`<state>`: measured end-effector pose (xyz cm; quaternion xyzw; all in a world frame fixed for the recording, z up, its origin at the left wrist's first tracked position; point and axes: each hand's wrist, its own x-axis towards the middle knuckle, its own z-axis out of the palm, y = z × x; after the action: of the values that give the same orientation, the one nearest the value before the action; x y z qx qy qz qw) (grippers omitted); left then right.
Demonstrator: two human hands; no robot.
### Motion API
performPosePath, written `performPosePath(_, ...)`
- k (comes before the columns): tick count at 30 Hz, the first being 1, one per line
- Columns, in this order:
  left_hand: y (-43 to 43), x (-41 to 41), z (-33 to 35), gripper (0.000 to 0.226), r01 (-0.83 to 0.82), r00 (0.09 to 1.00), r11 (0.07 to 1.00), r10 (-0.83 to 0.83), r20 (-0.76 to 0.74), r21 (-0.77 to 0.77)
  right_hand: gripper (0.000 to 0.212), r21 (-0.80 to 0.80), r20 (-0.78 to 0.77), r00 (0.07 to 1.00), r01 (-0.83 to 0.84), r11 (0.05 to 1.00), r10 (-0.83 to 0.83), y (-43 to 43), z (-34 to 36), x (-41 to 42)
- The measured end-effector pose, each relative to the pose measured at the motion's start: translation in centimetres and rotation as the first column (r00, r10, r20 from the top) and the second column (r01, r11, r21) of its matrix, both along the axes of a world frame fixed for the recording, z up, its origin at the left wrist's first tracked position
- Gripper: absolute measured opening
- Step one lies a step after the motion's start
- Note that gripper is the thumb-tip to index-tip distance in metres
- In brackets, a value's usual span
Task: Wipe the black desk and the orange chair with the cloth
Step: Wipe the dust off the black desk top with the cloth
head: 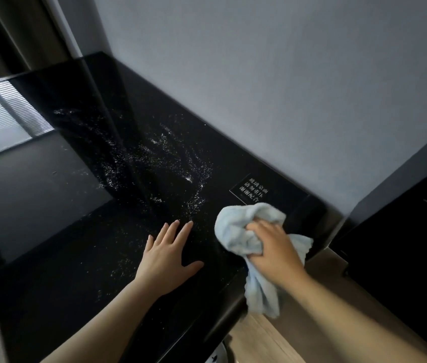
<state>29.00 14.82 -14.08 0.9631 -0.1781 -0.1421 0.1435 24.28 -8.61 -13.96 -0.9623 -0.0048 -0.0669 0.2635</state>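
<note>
- Right hand (272,247) has the cloth (236,231) bunched up in curled fingers and pressed on the desk (76,258), at the end nearest the person.
- Left hand (166,254) lies flat on the desk just left of the cloth, fingers spread wide, holding nothing (looks like it's only bracing).
- The bit that matters: the white specks (170,158) sit ahead of both hands and off to the left of the cloth. They start just past the left fingertips and trail away from there.
- The desk's long axis runs away from the person along the wall (259,74), so I'd guess the next swipe goes forward and leftward along that line.
- The left hand is closer to the mess, but the right one has the cloth, so the right has to reach across in front of it.
- The cloth's long axis runs from ahead of the right knuckles back under the wrist, and its tail hangs off the desk edge.
- A small label (253,192) sits just beyond the cloth.
- Can't make out the chair here.
</note>
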Motion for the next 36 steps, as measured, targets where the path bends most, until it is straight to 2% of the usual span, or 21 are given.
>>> performPosePath(2, 0.1, 0.0, -0.2, 0.090, 0.027, 1.000, 0.999, -0.027, 0.002, 0.047, 0.025, -0.039, -0.013, 0.982, 0.190, 0.981, -0.191, -2.5, 0.5, 2.4)
performPosePath(4, 0.1, 0.0, -0.3, 0.089, 0.034, 0.999, 0.997, -0.034, -0.001, 0.069, 0.024, -0.122, 0.003, 0.924, 0.381, 0.916, -0.383, -3.6, 0.8, 4.0)
performPosePath(6, 0.2, 0.0, -0.3, 0.089, 0.035, 0.999, 0.997, -0.034, -0.007, 0.073, 0.022, -0.159, 0.037, 0.916, 0.401, 0.902, -0.401, -1.9, 0.6, 3.6)
performPosePath(8, 0.3, -0.1, -0.4, 0.089, 0.032, 0.999, 0.996, -0.032, 0.000, 0.078, 0.024, -0.123, 0.063, 0.960, 0.280, 0.952, -0.274, 1.3, -0.3, 1.4)
performPosePath(11, 0.3, -0.1, -0.6, 0.086, 0.029, 0.999, 0.997, -0.030, 0.016, 0.077, 0.032, -0.108, 0.152, 0.986, -0.047, 0.993, 0.063, 4.4, -1.3, -1.8)
performPosePath(12, 0.3, -0.1, -0.6, 0.085, 0.028, 0.999, 0.997, -0.029, 0.018, 0.075, 0.036, -0.143, 0.146, 0.981, -0.110, 0.984, 0.131, 4.0, -1.3, -1.6)
performPosePath(13, 0.3, -0.1, -0.6, 0.085, 0.031, 0.999, 0.997, -0.033, 0.016, 0.075, 0.039, -0.167, 0.136, 0.984, -0.090, 0.982, 0.113, 2.9, -1.1, -0.8)
performPosePath(15, 0.4, -0.1, -0.4, 0.084, 0.046, 0.999, 0.996, -0.047, 0.014, 0.072, 0.041, -0.159, 0.070, 0.987, 0.153, 0.975, -0.144, 0.2, -0.6, 1.2)
performPosePath(16, 0.6, -0.2, -0.3, 0.084, 0.050, 0.998, 0.996, -0.052, 0.023, 0.068, 0.041, -0.148, 0.054, 0.950, 0.313, 0.938, -0.309, -0.8, -0.3, 1.9)
performPosePath(18, 1.1, -0.7, -0.3, 0.082, 0.043, 0.997, 0.997, -0.048, 0.066, 0.069, 0.042, -0.172, 0.032, 0.890, 0.453, 0.875, -0.454, -0.5, 0.2, 2.1)
performPosePath(20, 1.8, -1.3, -0.4, 0.081, 0.024, 0.992, 0.996, -0.034, 0.121, 0.084, 0.049, -0.168, 0.049, 0.939, 0.342, 0.924, -0.339, 2.9, 0.2, 0.8)
performPosePath(22, 2.3, -1.9, -0.5, 0.079, 0.004, 0.988, 0.996, -0.019, 0.154, 0.095, 0.064, -0.164, 0.135, 0.990, 0.061, 0.985, -0.038, 6.8, -0.5, -1.5)
performPosePath(24, 2.6, -2.5, -0.5, 0.078, -0.021, 0.988, 0.998, 0.012, 0.153, 0.056, 0.065, -0.196, 0.146, 0.976, -0.131, 0.972, 0.161, 8.2, -0.7, -2.5)
performPosePath(25, 2.8, -2.7, -0.5, 0.077, -0.033, 0.987, 0.999, 0.025, 0.160, 0.044, 0.061, -0.193, 0.160, 0.972, -0.141, 0.971, 0.173, 7.4, -0.5, -1.9)
performPosePath(26, 3.1, -2.9, -0.4, 0.076, -0.043, 0.984, 0.998, 0.034, 0.176, 0.047, 0.056, -0.168, 0.166, 0.980, -0.077, 0.983, 0.105, 6.2, -0.4, -1.0)
performPosePath(28, 4.1, -3.3, -0.2, 0.076, -0.064, 0.978, 0.997, 0.054, 0.201, 0.043, 0.045, -0.140, 0.100, 0.979, 0.189, 0.972, -0.176, 3.4, -0.3, 0.3)
performPosePath(29, 4.6, -3.5, -0.2, 0.076, -0.076, 0.978, 0.996, 0.067, 0.200, 0.036, 0.041, -0.130, 0.081, 0.947, 0.320, 0.938, -0.312, 2.2, -0.4, 0.7)
performPosePath(31, 5.6, -4.1, -0.3, 0.076, -0.104, 0.977, 0.993, 0.093, 0.190, 0.047, 0.035, -0.095, 0.088, 0.909, 0.414, 0.905, -0.407, 2.4, -0.3, 0.5)
performPosePath(32, 5.9, -4.4, -0.3, 0.076, -0.114, 0.978, 0.992, 0.101, 0.185, 0.058, 0.036, -0.093, 0.096, 0.928, 0.369, 0.925, -0.361, 3.8, -0.2, -0.1)
performPosePath(34, 6.4, -5.0, -0.4, 0.075, -0.128, 0.977, 0.990, 0.116, 0.179, 0.060, 0.050, -0.086, 0.144, 0.977, 0.171, 0.981, -0.158, 7.8, -0.5, -1.9)
performPosePath(36, 7.0, -5.5, -0.4, 0.074, -0.144, 0.974, 0.988, 0.133, 0.181, 0.048, 0.063, -0.093, 0.179, 0.982, -0.035, 0.995, 0.052, 11.0, -0.9, -3.6)
